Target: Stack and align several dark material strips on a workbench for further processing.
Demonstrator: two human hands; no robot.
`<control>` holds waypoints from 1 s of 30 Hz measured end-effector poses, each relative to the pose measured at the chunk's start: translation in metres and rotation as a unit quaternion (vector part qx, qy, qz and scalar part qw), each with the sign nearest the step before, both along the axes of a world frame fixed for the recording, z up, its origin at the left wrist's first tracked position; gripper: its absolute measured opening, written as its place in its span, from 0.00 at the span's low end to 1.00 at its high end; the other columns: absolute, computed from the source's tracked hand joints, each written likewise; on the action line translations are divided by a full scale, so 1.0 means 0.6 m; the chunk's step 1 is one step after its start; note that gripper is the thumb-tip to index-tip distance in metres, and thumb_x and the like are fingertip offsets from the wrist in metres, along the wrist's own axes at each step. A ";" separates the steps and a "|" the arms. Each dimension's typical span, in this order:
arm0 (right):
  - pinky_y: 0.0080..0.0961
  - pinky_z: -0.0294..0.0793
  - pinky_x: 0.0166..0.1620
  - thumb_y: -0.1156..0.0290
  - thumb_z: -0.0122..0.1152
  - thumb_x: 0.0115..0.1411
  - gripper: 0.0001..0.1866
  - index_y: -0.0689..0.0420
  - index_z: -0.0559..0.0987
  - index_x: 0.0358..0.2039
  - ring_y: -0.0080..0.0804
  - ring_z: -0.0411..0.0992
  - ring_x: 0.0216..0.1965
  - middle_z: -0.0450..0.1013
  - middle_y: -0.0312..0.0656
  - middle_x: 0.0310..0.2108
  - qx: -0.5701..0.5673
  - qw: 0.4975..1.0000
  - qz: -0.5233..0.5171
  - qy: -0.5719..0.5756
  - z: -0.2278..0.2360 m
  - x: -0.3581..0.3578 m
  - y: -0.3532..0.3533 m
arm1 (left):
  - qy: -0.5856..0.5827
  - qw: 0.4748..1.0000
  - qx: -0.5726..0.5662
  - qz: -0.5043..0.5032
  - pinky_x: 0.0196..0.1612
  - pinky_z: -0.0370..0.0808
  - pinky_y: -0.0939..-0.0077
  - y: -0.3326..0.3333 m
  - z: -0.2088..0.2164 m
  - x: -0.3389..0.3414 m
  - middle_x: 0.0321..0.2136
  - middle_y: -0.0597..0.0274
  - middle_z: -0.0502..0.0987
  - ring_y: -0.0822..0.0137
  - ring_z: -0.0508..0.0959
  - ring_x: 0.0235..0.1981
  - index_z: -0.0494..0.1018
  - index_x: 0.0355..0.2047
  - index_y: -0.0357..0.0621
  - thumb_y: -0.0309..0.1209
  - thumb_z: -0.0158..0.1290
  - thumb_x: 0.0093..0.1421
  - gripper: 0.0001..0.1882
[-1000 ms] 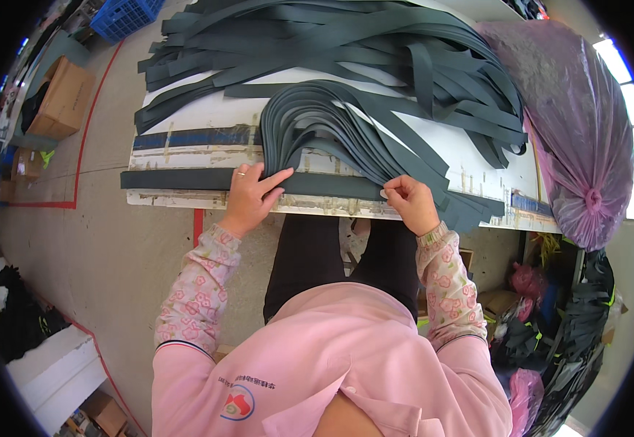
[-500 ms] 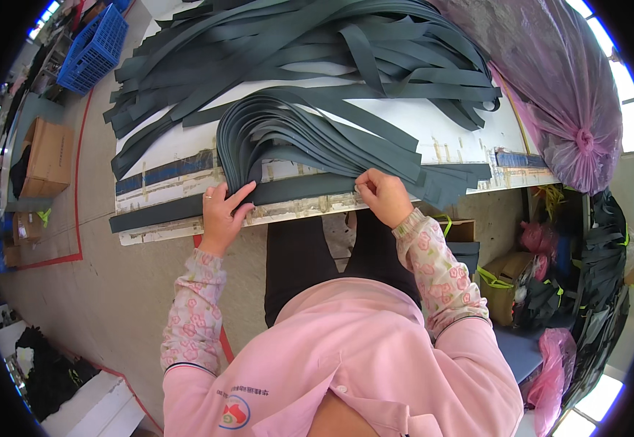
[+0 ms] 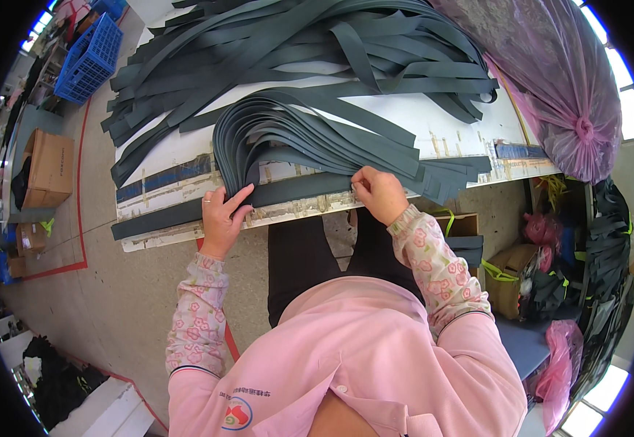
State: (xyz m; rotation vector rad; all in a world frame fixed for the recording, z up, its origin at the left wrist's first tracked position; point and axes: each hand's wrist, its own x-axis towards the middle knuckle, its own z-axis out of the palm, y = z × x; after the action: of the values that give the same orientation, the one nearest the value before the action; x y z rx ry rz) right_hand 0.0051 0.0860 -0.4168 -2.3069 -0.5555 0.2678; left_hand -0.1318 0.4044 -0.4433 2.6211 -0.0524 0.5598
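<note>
Table (image 3: 451, 138), white and tape-patched, bears dark strips (image 3: 360, 143) above concrete floor (image 3: 138, 291), left hand (image 3: 222, 216) spread, right hand (image 3: 381, 195) pinching them.

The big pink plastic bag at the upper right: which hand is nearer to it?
The right hand. It is at the near edge of the table, left of the big pink plastic bag; the left hand is farther left along that edge.
</note>
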 end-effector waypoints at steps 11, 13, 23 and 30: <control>0.29 0.74 0.31 0.72 0.61 0.55 0.07 0.61 0.82 0.32 0.33 0.75 0.23 0.76 0.45 0.21 0.082 0.987 0.013 0.135 0.037 0.010 0.000 | -0.007 1.000 -0.002 -0.003 0.39 0.65 0.65 -0.001 -0.002 0.004 0.31 0.60 0.67 0.58 0.66 0.33 0.80 0.51 0.62 0.33 0.65 0.49 0.25; 0.30 0.74 0.32 0.72 0.61 0.55 0.07 0.61 0.82 0.33 0.34 0.76 0.24 0.77 0.45 0.22 0.094 0.981 0.067 0.158 0.028 -0.010 0.020 | -0.010 1.000 0.012 -0.008 0.39 0.65 0.65 -0.004 -0.003 0.007 0.31 0.59 0.67 0.57 0.66 0.33 0.80 0.50 0.60 0.32 0.65 0.50 0.24; 0.28 0.75 0.32 0.73 0.59 0.56 0.36 0.68 0.61 0.64 0.34 0.77 0.25 0.77 0.45 0.23 0.086 0.911 0.260 0.309 -0.014 -0.073 0.154 | -0.020 1.000 0.004 -0.013 0.40 0.67 0.66 -0.002 -0.007 0.001 0.33 0.56 0.69 0.56 0.67 0.33 0.81 0.49 0.55 0.23 0.59 0.53 0.22; 0.37 0.77 0.37 0.73 0.59 0.52 0.41 0.67 0.58 0.66 0.46 0.78 0.30 0.78 0.51 0.28 0.057 0.962 0.257 0.066 0.004 -0.056 0.199 | -0.011 1.000 -0.002 0.001 0.41 0.67 0.66 0.000 -0.009 -0.002 0.33 0.56 0.70 0.56 0.67 0.34 0.81 0.49 0.55 0.22 0.58 0.53 0.23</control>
State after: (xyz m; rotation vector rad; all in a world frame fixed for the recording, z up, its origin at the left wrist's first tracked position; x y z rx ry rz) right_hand -0.0288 0.2055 -0.4145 -1.9822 -1.0670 0.6147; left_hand -0.1329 0.4044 -0.4490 2.6128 -0.0545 0.5887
